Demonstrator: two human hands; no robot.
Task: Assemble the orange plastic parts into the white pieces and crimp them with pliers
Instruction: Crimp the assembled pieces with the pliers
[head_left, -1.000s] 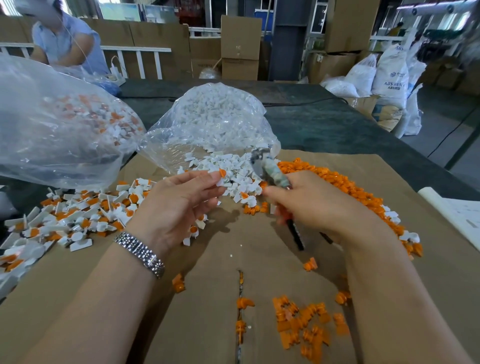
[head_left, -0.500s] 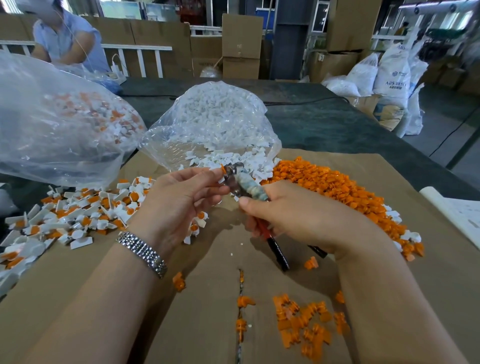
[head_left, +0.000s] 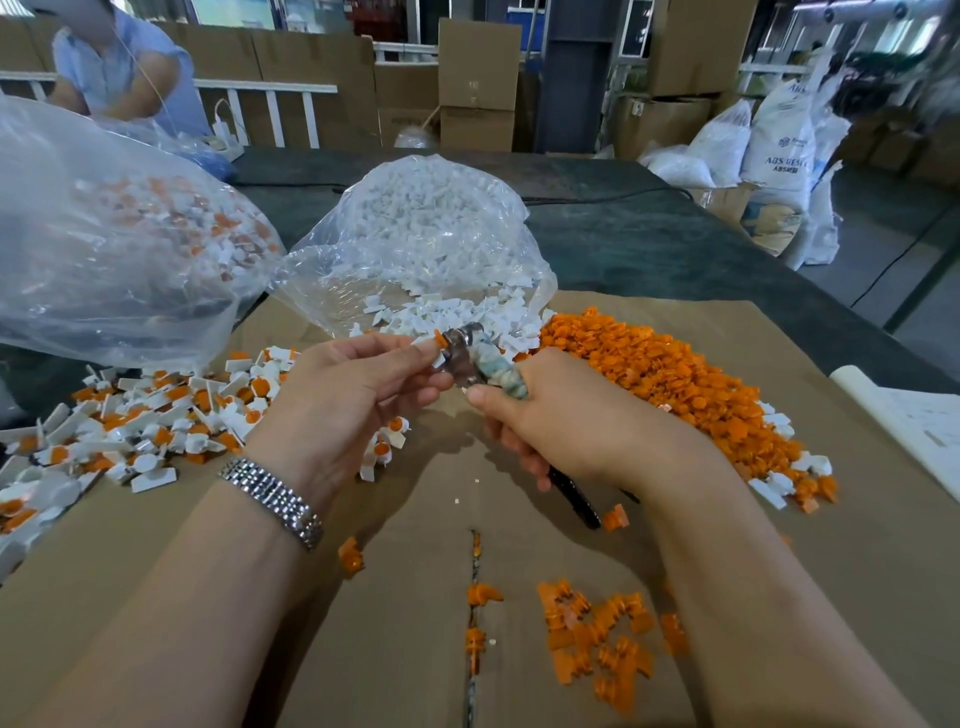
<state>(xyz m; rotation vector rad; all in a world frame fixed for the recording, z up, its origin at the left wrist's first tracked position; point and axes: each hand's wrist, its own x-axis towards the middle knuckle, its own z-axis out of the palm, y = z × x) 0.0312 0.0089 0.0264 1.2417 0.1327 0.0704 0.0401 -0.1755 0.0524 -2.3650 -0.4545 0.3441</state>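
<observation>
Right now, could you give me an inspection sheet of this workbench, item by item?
Surface: brown cardboard sheet laid over a dark table.
Job's things: loose orange parts pile; white pieces spilling from a clear bag; assembled pieces heap on the left.
Clutter: scattered orange bits; second bag of mixed pieces.
Grippers: left hand pinches a white-and-orange piece; right hand grips the pliers at it.
Cables: black cable on the table.
Surroundings: cardboard boxes, white sacks, another person.
</observation>
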